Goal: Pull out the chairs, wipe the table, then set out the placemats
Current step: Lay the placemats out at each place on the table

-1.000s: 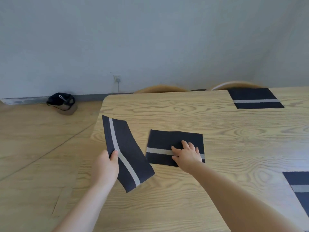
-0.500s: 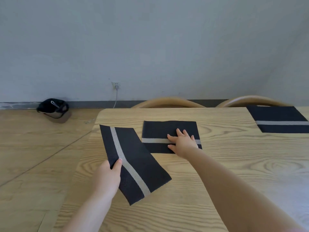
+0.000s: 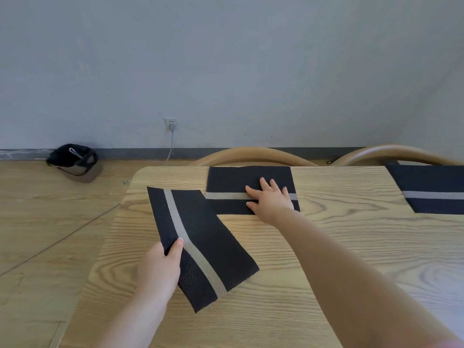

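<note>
- Near the desk's [image 3: 326, 247] left end, the left hand [image 3: 160, 270] pinches a dark striped placemat [image 3: 200, 242] at its long left edge — thumb on top, beside the pale stripe, the other fingers hidden beneath.
- That held placemat sits askew, its far end pointing toward the wall and its near corner toward the person; most of it lies to the right of the grip and beyond it, so the hand carries it from one side only.
- Woven and thin by the look of it, the mat should be light and flexible; it holds a fairly flat shape, yet I judge it would sag if lifted by a single corner. An edge pinch near the middle of a long side, as here, looks the sound place to take it.
- At the far edge, the right hand [image 3: 272, 199] lies flat with fingers spread on a second placemat [image 3: 231, 182], pressing it to the wood rather than gripping it — this mat lies square to the edge, in front of a curved chair back [image 3: 251, 154].
- Further right, a third placemat [image 3: 431, 189] lies flat, partly out of view, before another chair back [image 3: 391, 151].
- Bare wood probably lets these mats slide easily under a flat palm.
</note>
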